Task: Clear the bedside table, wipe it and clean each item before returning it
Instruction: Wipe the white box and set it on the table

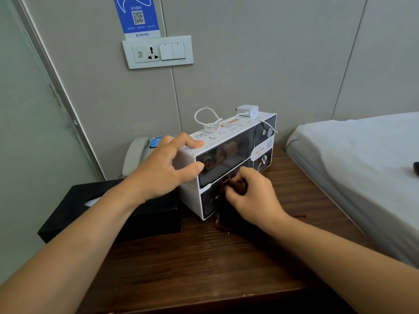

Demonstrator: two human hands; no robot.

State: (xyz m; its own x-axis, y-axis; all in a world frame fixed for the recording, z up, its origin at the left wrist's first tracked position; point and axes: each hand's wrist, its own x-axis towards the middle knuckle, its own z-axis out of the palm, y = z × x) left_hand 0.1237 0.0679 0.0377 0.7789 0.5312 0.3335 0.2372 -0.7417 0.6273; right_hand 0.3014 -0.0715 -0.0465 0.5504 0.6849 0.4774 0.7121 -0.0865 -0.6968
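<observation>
At the centre of the frame, a white box with dark glossy panels (229, 159) is standing on the dark wooden bedside table (204, 264). The left hand (165, 168) is gripping its near left corner, fingers over the top, thumb on the front. The right hand (251, 196) is pinching a crumpled dark brown cloth (238, 184) against the lower front. A white charger and cable (226, 118) are lying on top. Left of centre, a black tissue box (108, 209) is sitting before a grey telephone (136, 155).
</observation>
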